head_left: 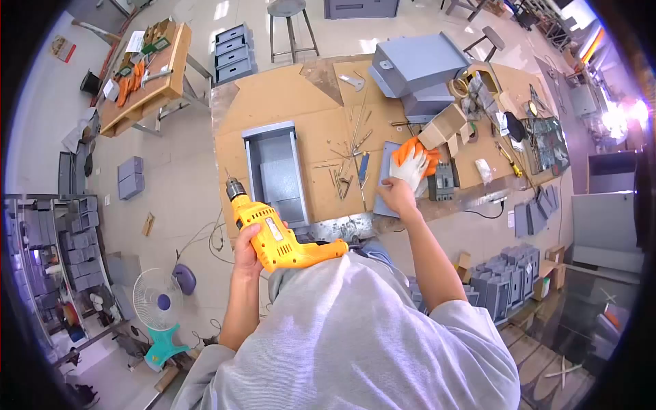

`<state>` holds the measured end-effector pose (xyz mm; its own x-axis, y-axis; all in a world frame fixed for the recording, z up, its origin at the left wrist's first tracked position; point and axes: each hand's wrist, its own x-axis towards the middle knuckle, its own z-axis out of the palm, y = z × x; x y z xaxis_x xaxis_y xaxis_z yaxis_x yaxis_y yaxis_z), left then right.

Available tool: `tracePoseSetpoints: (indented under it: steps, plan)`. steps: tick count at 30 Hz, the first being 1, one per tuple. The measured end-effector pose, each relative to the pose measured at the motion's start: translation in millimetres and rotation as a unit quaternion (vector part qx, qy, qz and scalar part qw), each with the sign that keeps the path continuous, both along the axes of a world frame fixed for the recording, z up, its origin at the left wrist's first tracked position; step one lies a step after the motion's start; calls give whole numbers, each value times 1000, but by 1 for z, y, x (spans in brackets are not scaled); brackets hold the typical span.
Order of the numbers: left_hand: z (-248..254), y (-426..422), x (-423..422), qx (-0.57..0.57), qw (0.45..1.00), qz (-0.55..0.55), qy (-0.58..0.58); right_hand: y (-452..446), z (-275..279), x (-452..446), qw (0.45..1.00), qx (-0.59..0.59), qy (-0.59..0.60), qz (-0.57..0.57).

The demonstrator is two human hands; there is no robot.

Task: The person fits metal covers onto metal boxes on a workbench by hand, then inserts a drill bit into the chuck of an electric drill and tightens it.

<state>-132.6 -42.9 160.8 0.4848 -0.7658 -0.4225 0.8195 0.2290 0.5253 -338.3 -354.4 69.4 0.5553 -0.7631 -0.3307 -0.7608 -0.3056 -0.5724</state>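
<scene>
A yellow electric drill (273, 236) is in my left hand (247, 251), its bit pointing up and away at the left edge of the table. The drill's rear end reaches across in front of my body. My right hand (398, 196) is over a grey metal panel (385, 205), with its fingers curled at the panel. Just beyond these fingers lies a white and orange work glove (411, 167). To the glove's right stands a dark grey circuit breaker (443, 183). An open grey metal box (277, 171) rests on the cardboard, right of the drill.
Drill bits and thin rods (345, 171) lie scattered mid-table. A large grey metal enclosure (420, 65) and an open cardboard box (444, 126) stand at the back right. A fan (158, 301) stands on the floor at left; grey boxes (506, 280) stand at right.
</scene>
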Motion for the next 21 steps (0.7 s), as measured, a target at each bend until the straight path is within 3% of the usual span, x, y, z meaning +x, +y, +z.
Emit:
tracePoseSetpoints:
  steps: [3,6,9,14,18,21]
  plan:
    - [-3,4,1,22,1000,-10,4,7,-15,2,998,-10,44,35]
    - [-4,6,-1,47,999,-13,-2,18,-43,20,998,25,12,64]
    - [5,4,-5,49,999,-19,-8,23,-85,54,999,-25,-12,27]
    - [18,7,-11,41,999,-7,-34,18,-141,79,996,-60,-6,58]
    - [23,9,-14,22,997,7,-72,18,-130,81,995,-44,-32,79]
    - [21,5,-9,-17,996,-12,-86,22,-98,88,998,-10,-69,-5]
